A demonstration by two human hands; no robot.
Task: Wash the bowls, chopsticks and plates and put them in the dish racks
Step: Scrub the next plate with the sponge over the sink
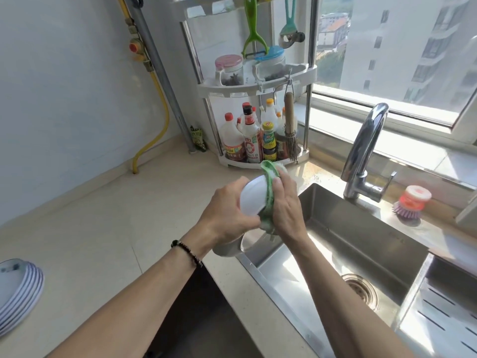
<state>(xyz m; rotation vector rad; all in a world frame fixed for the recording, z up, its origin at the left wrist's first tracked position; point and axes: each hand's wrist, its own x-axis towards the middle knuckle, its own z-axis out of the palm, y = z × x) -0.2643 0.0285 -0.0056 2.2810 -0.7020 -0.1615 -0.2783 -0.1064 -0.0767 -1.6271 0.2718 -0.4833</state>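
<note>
Stainless sink (361, 244) occupies the right of the view, its basin wall sunlit, with the faucet (361, 161) standing at its far rim. On the counter (103, 228) at lower left lies 1 stack of blue-rimmed plates (18, 290), well apart from my hands; how many plates it holds I cannot tell. A second white dish (227, 248) shows partly under my left wrist at the sink's near corner. The white bowl (254, 198) is held above that corner, tilted on edge, its outer wall toward the camera and its mouth turned right. My left hand (227, 215) grips it from the left, fingers curled round the far rim, thumb on the near side. My right hand (286, 210) presses the green scouring cloth (268, 195) against the bowl's open side, fingers together and wrapped over the cloth. The bowl thus lies between both hands, touching each, the cloth on its right; scrubbing appears under way. No dish rack can be identified, so I judge rinsing under the faucet, to the right, comes first.
</note>
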